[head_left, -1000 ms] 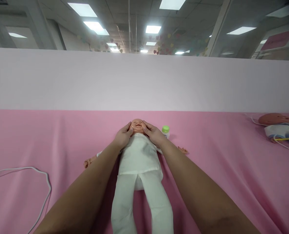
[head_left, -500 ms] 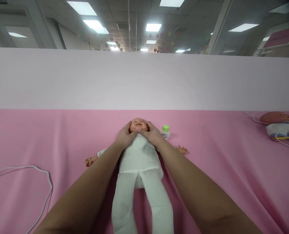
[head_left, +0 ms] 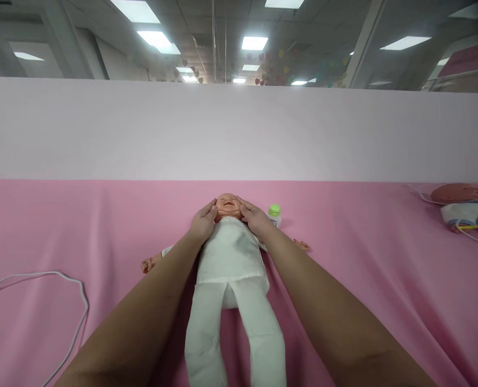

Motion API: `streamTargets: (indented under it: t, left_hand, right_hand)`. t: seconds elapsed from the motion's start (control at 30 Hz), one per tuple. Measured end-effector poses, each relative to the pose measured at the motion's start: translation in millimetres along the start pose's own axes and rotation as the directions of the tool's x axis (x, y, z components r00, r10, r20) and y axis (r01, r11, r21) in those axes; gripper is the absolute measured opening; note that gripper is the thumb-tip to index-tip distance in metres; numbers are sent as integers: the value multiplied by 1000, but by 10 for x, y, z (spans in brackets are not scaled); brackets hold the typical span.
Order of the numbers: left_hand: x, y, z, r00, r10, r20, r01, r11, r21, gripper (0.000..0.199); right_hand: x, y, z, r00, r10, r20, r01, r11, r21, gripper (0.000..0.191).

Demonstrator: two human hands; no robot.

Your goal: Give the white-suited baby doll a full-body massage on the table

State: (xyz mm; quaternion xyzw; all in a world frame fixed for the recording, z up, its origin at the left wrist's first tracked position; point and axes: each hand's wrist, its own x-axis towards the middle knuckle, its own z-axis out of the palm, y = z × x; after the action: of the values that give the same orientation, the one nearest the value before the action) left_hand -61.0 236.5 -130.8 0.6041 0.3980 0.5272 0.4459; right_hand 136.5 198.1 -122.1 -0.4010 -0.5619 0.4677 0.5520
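Note:
A baby doll [head_left: 233,252] in a white top and white trousers lies on its back on the pink cloth [head_left: 122,226], arms spread out to both sides. My left hand [head_left: 204,221] rests against the left side of the doll's head [head_left: 228,206], its thumb along the cheek. On the other side of the head, my right hand [head_left: 254,217] cups the cheek in the same way. The fingertips of both hands are partly hidden behind the head. A small bottle with a green cap [head_left: 275,210] stands just beyond my right hand.
A white cable [head_left: 81,295] curves over the cloth at the left. At the far right lies a second doll [head_left: 458,193] with white and blue cloth, a thin tube and a yellow strip. A white panel [head_left: 239,134] rises behind the pink cloth.
Both thumbs have moved apart, from below the doll's chin to the sides of its face. The doll's chin and collar now show between my hands.

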Motion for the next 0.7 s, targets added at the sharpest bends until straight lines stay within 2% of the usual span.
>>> streamTargets:
  t: [0.07, 0.17, 0.3, 0.4, 0.5, 0.7]
  left_hand:
    - [-22, 21, 3, 1000, -8, -9, 8, 999, 47, 60]
    - [-67, 60, 16, 1000, -10, 1, 10, 988, 154, 75]
    - [-133, 140, 63, 999, 54, -8, -48, 942, 333, 89]
    - [-155, 167, 84, 996, 87, 4, -81, 912, 402, 89]
    - [-135, 127, 75, 997, 83, 8, -80, 923, 375, 88]
    - [-54, -22, 41, 999, 32, -11, -29, 978, 208, 80]
  right_hand:
    - [6, 8, 2, 1000, -12, -11, 12, 1000, 2, 51]
    - [6, 31, 13, 998, -47, -43, 43, 995, -87, 55]
    - [-6, 79, 50, 994, -66, -92, 53, 988, -142, 78]
    - [1, 115, 73, 993, -59, -98, 48, 992, -117, 83]
    - [19, 133, 74, 992, -69, -107, 57, 992, -114, 77]
    - [37, 118, 33, 994, -80, -74, 70, 989, -127, 65]
